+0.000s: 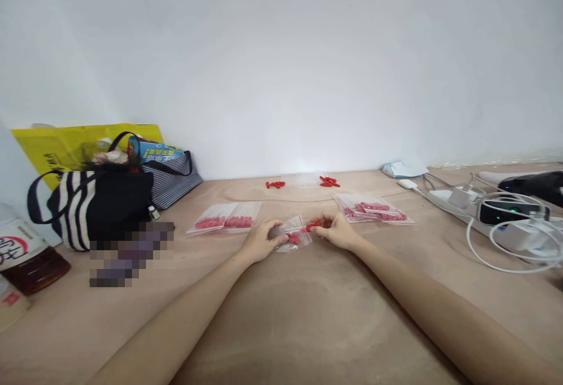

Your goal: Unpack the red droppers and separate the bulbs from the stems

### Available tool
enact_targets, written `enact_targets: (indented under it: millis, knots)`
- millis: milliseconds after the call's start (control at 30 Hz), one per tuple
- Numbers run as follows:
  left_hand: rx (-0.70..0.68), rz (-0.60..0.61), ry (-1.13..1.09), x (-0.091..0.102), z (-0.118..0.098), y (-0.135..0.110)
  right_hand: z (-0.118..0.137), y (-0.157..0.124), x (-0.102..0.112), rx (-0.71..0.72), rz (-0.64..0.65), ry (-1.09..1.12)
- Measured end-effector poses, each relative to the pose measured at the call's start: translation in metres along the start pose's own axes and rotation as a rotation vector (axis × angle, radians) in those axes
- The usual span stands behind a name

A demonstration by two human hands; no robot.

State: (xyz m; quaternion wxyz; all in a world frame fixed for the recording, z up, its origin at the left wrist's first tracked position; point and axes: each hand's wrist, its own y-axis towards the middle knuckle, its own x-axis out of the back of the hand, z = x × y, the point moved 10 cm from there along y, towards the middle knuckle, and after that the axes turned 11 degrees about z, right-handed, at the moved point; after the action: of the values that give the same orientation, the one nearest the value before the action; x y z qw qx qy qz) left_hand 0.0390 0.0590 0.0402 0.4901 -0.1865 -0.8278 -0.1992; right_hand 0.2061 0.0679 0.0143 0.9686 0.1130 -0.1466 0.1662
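Our left hand point(259, 239) gripped the left end of the small clear bag point(294, 237) on the table point(308, 314). The bag lay between our hands, long axis left to right, mouth seemingly toward our right hand point(336, 230), which pinched a red piece point(313, 227) at that opening. Red pieces showed inside. Farther off lay filled bags point(224, 218) and loose pieces point(329, 182).

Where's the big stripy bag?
In the head view, the black-and-white striped bag sits far left on the table, before the yellow bag.

head camera, facing forward-down, tabletop point(281, 314) near
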Motion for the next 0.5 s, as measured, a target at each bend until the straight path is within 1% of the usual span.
enact_targets:
  millis: [100,167,233,367,500]
  knots:
    - [-0.015,-0.010,0.006,0.002,-0.003,0.000,0.000,-0.013,0.016,0.020,-0.051,-0.081]
    - [-0.017,-0.017,0.008,0.002,-0.004,0.000,0.004,-0.020,0.020,0.066,-0.049,-0.150]
    - [-0.015,-0.024,0.007,0.003,-0.005,0.000,0.009,-0.023,0.016,0.119,-0.019,-0.205]
    - [-0.007,-0.030,0.006,0.003,-0.005,0.000,0.024,-0.022,0.001,0.226,0.032,-0.326]
    - [-0.008,-0.026,0.016,0.003,-0.005,0.000,0.033,-0.020,-0.010,0.245,0.072,-0.413]
